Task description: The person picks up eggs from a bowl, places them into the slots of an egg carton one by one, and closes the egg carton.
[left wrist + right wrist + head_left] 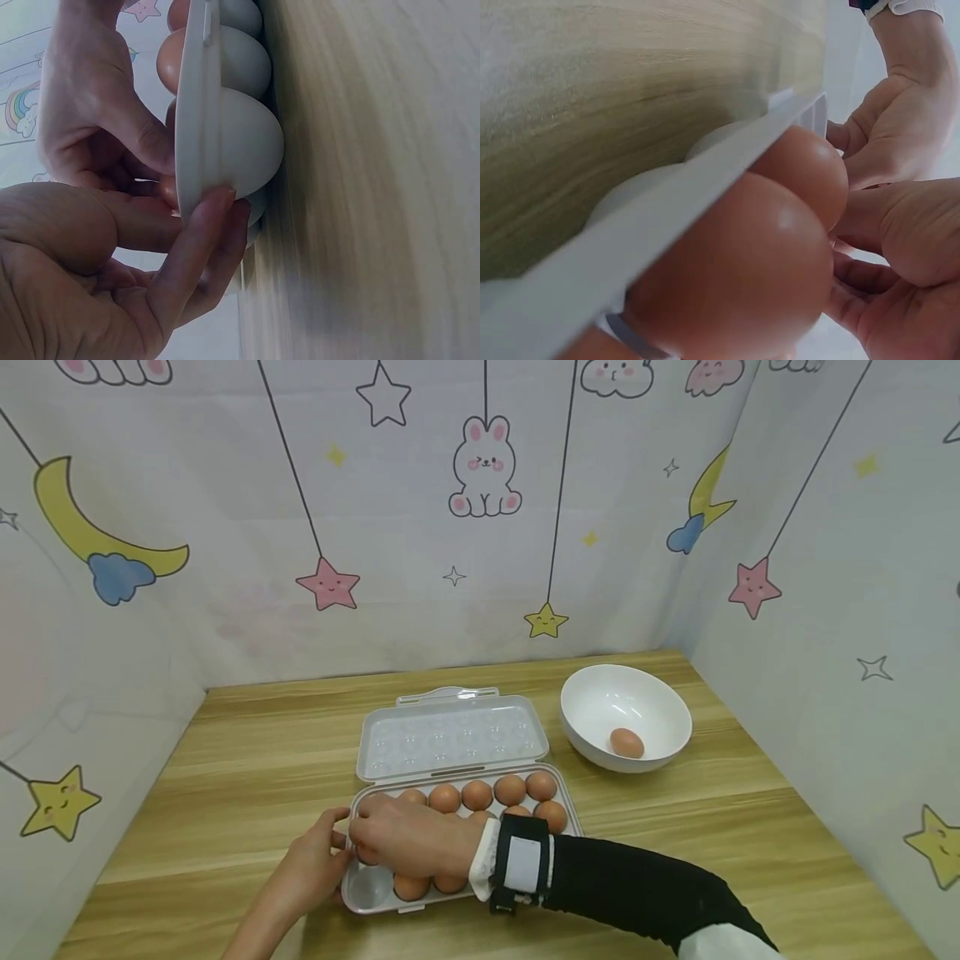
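A plastic egg carton (370, 906) stands with its lid (450, 739) folded back, brown eggs (477, 795) filling most of its cups. The front-left cup (370, 885) holds no egg. At the carton's left end, my left hand (311, 860) pinches the rim, with fingers (196, 251) along its outer side in the left wrist view. My right hand (412, 839) reaches across the carton, its curled fingers around an egg (367, 853) by the left end. The hand hides most of that egg. Brown eggs (742, 262) fill the right wrist view's foreground.
A white bowl (588, 752) with a single brown egg (627, 742) in it stands right of the lid, near the back. Wood-grain tabletop (247, 760) lies around the carton. Printed cloth walls (247, 635) enclose the back and sides.
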{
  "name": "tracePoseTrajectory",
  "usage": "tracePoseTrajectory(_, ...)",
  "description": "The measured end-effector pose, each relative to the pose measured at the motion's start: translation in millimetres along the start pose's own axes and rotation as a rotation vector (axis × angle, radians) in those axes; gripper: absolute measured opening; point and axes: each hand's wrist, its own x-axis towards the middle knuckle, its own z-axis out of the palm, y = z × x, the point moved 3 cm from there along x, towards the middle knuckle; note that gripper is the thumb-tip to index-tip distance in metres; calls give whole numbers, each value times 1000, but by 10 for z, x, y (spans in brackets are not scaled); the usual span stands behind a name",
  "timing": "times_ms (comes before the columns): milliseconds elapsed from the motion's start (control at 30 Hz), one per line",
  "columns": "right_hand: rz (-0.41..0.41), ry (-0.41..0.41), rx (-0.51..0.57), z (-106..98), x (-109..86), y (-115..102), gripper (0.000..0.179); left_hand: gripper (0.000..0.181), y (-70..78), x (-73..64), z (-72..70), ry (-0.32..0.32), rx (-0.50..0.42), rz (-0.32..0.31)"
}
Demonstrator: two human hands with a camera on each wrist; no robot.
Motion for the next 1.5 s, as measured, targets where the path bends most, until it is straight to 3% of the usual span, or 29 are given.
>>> tracePoseTrajectory(533,-40,24,-74,-4,-44,-47,19,54,-2,-2,6,-17,-1,-19)
tracePoseTrajectory(733,-20,19,-127,-142,-113,-85,19,54,-9,-2,10,-25,-12,-24)
tracePoseTrajectory(900,8,49,-102,-347,-206,-69,22,55,-15,13,14,-15,1,-18)
tracePoseTrajectory(1067,72,42,-1,-612,-326,48,23,56,-15,23,23,-23,-10,-28)
tracePoseTrajectory(1200,145,59,29,-848,-473,198,36,57,-11,24,25,-22,-11,-26)
tracePoseTrajectory(1333,243,60,20,-1053,-648,372,56,57,-22,27,17,-15,6,-31)
tracePoseTrajectory(1500,384,87,12,-1272,-919,610,66,57,-30,34,30,-15,-8,-37)
